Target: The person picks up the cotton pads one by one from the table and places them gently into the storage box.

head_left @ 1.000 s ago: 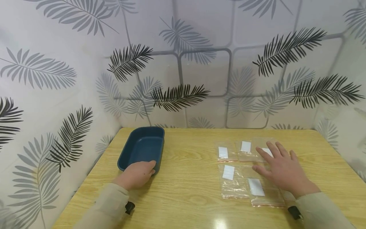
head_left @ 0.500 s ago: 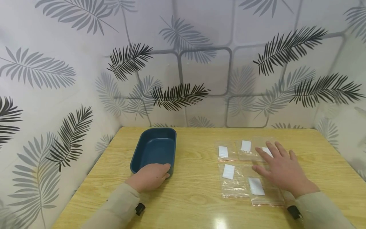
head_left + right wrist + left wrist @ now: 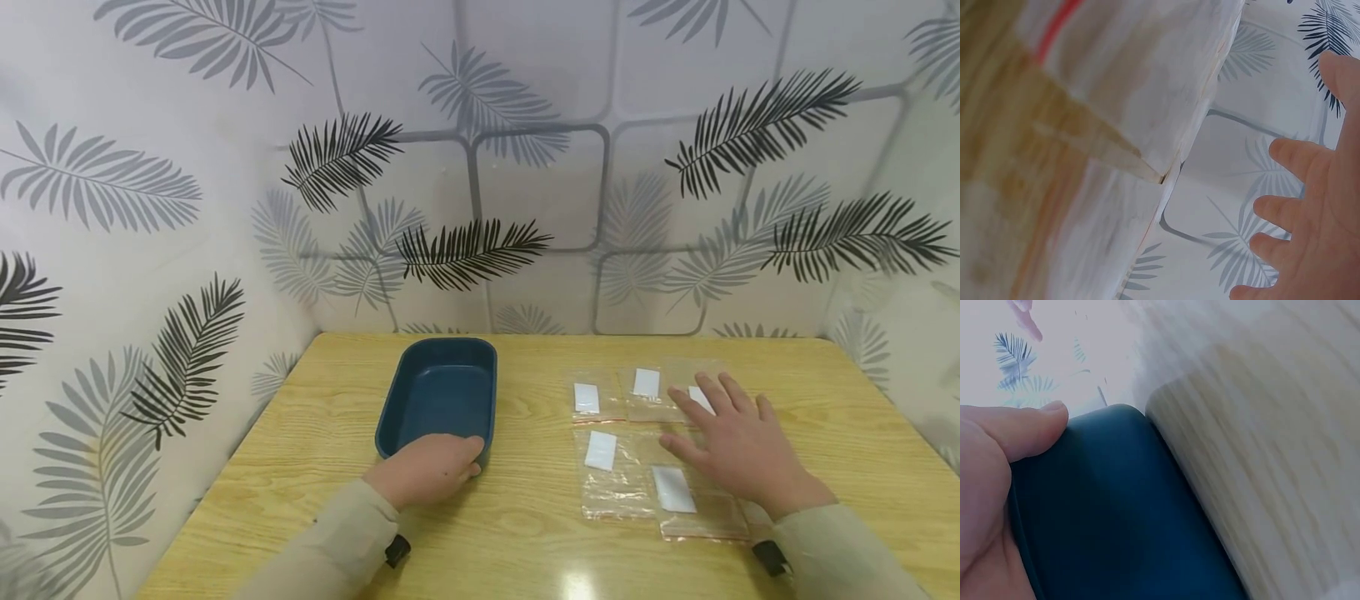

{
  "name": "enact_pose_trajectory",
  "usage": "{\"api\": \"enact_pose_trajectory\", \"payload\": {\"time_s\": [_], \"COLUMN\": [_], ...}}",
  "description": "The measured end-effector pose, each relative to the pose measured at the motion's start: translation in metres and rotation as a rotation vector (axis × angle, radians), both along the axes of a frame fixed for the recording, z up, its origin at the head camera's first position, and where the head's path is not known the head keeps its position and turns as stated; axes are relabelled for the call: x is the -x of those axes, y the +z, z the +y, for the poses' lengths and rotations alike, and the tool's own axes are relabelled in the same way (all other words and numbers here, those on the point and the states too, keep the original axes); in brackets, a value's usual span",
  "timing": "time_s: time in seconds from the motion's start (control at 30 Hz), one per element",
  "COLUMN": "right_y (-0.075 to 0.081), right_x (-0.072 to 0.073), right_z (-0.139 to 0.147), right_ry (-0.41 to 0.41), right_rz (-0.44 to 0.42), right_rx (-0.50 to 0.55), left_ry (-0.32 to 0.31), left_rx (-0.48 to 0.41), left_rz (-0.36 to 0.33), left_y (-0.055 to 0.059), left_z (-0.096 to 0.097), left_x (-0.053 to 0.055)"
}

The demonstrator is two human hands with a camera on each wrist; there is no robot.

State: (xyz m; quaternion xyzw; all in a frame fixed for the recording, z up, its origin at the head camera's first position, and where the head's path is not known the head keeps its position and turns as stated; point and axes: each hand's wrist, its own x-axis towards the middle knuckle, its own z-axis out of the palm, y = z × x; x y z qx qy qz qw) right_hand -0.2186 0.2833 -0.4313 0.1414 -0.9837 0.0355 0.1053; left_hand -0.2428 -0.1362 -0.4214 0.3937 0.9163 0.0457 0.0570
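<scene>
My left hand (image 3: 431,469) grips the near end of a dark blue plastic bin (image 3: 442,398), which holds nothing and stands on the table left of centre. In the left wrist view the thumb (image 3: 1038,428) lies over the rim and the bin's end wall (image 3: 1122,506) fills the middle. My right hand (image 3: 750,454) is spread, palm down, over the right side of a group of clear zip bags (image 3: 617,500). Each visible bag bears a white rectangle (image 3: 674,489). From the right wrist, the straight, parted fingers (image 3: 1294,159) show beside the blurred plastic.
The bags lie flat in two rows on the wood-grain table (image 3: 525,517), some partly under the right hand and sleeve. A leaf-patterned wall (image 3: 540,192) rises right behind the table's back edge, and another stands along the left side.
The left hand has slid the bin to the right along the table, from the left corner toward the centre. My right hand and the bags have stayed in place.
</scene>
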Motion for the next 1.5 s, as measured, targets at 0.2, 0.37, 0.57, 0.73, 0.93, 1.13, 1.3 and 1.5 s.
{"api": "enact_pose_trajectory", "payload": {"time_s": [0.2,0.37,0.57,0.73,0.93,1.13,1.3,1.5], "right_y": [0.001,0.002,0.002,0.001,0.002,0.002,0.003,0.003], "right_x": [0.000,0.000,0.000,0.000,0.000,0.000,-0.002,-0.001], "right_z": [-0.001,-0.003,-0.006,-0.007,-0.008,-0.009,-0.009,-0.010], "right_ry": [0.002,0.005,0.009,0.012,0.010,0.011,0.012,0.012], "right_rz": [-0.002,-0.004,-0.006,-0.002,-0.003,-0.005,-0.007,-0.004], "right_rx": [0.002,-0.005,0.005,0.001,0.013,0.020,0.023,0.019], "left_ry": [-0.020,-0.024,-0.045,-0.062,-0.081,-0.078,-0.074,-0.023], "left_rx": [0.011,0.021,0.044,0.057,0.053,0.069,0.092,0.097], "left_rz": [0.004,-0.019,-0.020,-0.027,-0.039,-0.024,-0.047,-0.076], "left_y": [0.000,0.000,-0.002,-0.003,-0.002,-0.001,0.002,0.002], "left_z": [0.011,0.025,0.047,0.064,0.078,0.090,0.097,0.097], "left_x": [-0.004,-0.008,-0.011,-0.014,-0.019,-0.024,-0.028,-0.028]}}
